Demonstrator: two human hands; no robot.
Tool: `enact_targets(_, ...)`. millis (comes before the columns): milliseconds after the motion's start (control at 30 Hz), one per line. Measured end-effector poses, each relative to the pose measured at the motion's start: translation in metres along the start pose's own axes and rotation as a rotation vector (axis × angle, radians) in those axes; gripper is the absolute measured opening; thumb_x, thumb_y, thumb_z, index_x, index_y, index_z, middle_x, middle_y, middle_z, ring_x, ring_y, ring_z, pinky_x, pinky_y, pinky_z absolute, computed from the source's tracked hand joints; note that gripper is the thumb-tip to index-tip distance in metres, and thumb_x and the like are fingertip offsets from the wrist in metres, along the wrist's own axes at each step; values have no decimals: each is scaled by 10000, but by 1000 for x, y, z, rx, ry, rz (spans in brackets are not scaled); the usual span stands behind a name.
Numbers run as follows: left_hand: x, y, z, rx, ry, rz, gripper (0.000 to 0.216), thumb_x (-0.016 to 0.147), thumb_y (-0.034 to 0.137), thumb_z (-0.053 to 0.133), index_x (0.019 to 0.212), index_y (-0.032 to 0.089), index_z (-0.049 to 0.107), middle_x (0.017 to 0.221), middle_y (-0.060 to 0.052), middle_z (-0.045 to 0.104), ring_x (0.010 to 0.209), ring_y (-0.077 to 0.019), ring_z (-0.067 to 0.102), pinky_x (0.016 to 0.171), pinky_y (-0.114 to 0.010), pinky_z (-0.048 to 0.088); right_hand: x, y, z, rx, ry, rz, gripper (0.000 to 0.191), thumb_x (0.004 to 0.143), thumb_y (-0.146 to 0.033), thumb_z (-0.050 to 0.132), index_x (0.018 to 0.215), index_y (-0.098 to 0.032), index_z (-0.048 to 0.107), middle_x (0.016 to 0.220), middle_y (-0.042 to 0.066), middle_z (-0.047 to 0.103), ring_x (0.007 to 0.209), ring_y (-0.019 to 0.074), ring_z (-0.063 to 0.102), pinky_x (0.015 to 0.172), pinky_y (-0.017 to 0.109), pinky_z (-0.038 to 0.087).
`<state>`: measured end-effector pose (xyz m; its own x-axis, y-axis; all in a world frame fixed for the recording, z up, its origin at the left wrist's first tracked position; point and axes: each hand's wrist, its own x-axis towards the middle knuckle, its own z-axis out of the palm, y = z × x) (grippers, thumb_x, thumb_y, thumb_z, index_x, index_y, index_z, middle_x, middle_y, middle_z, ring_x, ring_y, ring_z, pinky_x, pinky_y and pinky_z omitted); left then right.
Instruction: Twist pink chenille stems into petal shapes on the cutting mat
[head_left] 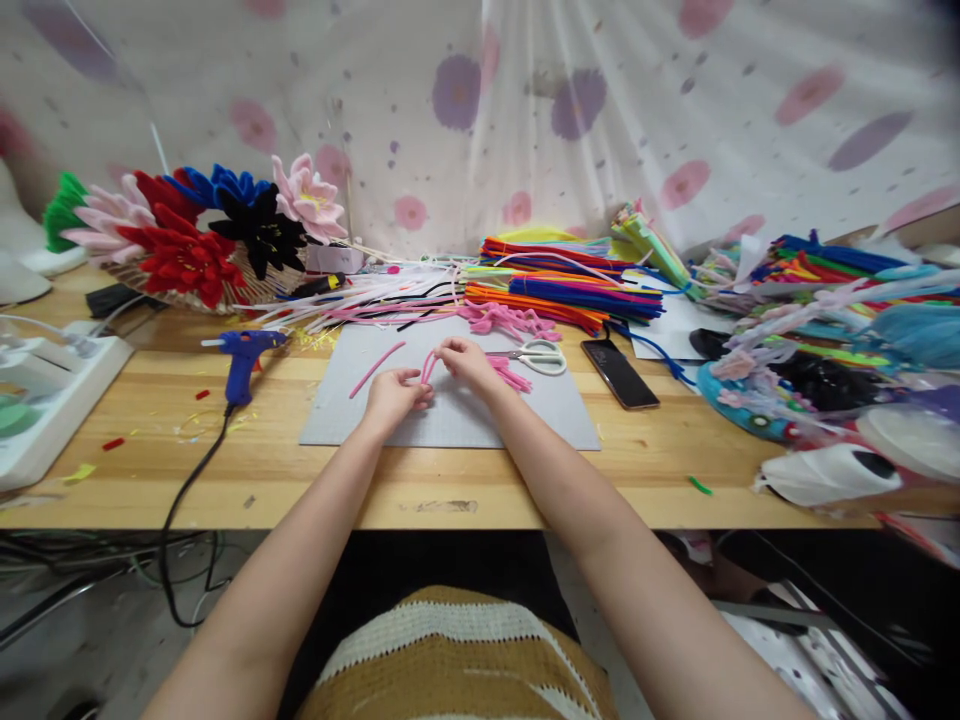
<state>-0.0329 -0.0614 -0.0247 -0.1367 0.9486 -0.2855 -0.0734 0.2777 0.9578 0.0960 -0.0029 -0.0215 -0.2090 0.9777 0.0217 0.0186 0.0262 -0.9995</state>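
Note:
Over a grey board (345, 410) on the wooden table, my left hand (397, 397) pinches the lower end of a bent pink pipe cleaner (428, 368). My right hand (461, 362) has its fingers closed at the upper end of the same loop. One straight pink pipe cleaner (377, 369) lies on the board left of my hands. Short pink pieces (513, 375) sit partly behind my right forearm, close to white-handled scissors (544, 357). A pile of shaped pink pieces (510, 320) rests at the board's far edge.
A blue glue gun (241, 365) with a black cord stands at left, near a white power strip (75, 400). Pipe-cleaner flowers (187, 260) fill the back left. Bundled coloured pipe cleaners (577, 295) lie behind the board. A phone (619, 374) and a white roll (829, 473) are at right.

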Motion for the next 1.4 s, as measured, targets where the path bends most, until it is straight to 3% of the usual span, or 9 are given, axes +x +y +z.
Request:
enact_targets(100,1,0,-1,30,-33,5,349,603,34,677,933,70,567,625,-60,659,578,-169,653,507,-241,506,2,-3,-11,-62,-89,-76,130,619,-270,587,588,-156,534,470,-72,415,438,43,344,418,184,247)
enact_targets(300,2,0,15,36,-60,35,316,620,35,669,920,87,583,615,-48,660,585,-161,654,525,-238,510,6,9,17,201,313,-10,188,656,-261,528,549,-182,396,484,-79,383,418,41,287,410,187,222)
enact_targets(400,1,1,19,-8,-47,30,283,612,24,675,875,93,596,589,-38,654,555,-150,645,529,-233,511,8,11,28,210,356,-94,201,669,-256,555,555,-176,410,507,-74,383,449,43,310,424,180,245)
enact_targets(467,-1,2,17,-65,-52,1,258,615,9,662,852,87,599,592,-40,657,550,-144,644,524,-221,510,8,8,26,265,240,-38,198,678,-252,578,572,-171,431,497,-76,360,443,41,298,416,175,233)
enact_targets(633,-6,5,5,-185,-192,-95,187,635,9,631,814,63,637,674,-78,680,588,-136,655,514,-184,509,4,2,6,451,-266,342,196,758,-332,577,794,-139,575,486,-77,352,411,37,265,388,164,210)
enact_targets(767,-6,4,-1,-211,-255,-134,158,616,18,652,768,60,648,717,-98,686,598,-137,655,499,-174,503,3,6,-2,564,-374,388,226,789,-335,575,862,-122,592,495,-77,358,400,14,232,372,138,178)
enact_targets(1067,-7,-1,0,-163,-273,-93,175,615,34,653,787,61,637,690,-89,680,586,-143,654,514,-191,504,5,3,9,589,-297,417,96,761,-186,578,739,-92,576,436,-84,364,363,-3,234,341,111,177)
enact_targets(1300,-8,-2,6,-152,-202,-113,239,583,-2,657,808,62,607,633,-78,673,554,-145,647,536,-215,511,6,0,23,526,16,432,165,744,-138,513,580,-121,500,376,-95,283,330,0,156,320,136,105)
enact_targets(1400,-9,-3,7,-155,-182,-113,271,593,-10,646,846,65,583,621,-69,671,549,-143,645,537,-217,513,5,3,28,517,82,392,165,735,-143,491,570,-126,494,377,-98,268,325,2,151,320,146,98)
